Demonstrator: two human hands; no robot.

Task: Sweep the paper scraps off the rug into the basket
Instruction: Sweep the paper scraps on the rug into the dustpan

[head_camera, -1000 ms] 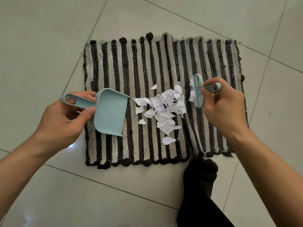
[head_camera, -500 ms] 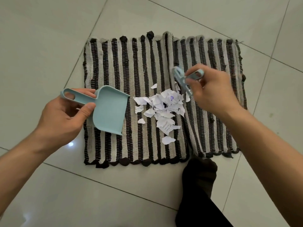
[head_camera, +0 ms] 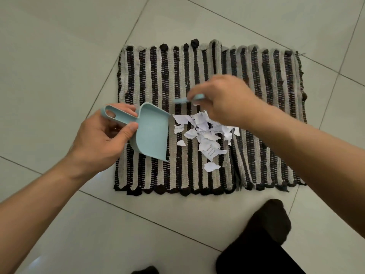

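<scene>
A striped black-and-grey rug (head_camera: 158, 76) lies on the tiled floor. A loose pile of white paper scraps (head_camera: 205, 133) sits near its middle. My left hand (head_camera: 102, 139) grips the handle of a light blue dustpan (head_camera: 153, 133), whose open lip rests on the rug just left of the scraps. My right hand (head_camera: 223, 99) hovers over the far side of the pile, holding a small light blue brush (head_camera: 185, 99) that looks motion-blurred and points left. No basket is in view.
Pale floor tiles (head_camera: 59, 56) surround the rug on all sides. A foot in a black sock (head_camera: 270, 218) stands on the floor just below the rug's near edge, at the right.
My right hand has carried the brush leftward across the rug, from right of the pile to over its far side. The dustpan has slid slightly right, closer to the scraps.
</scene>
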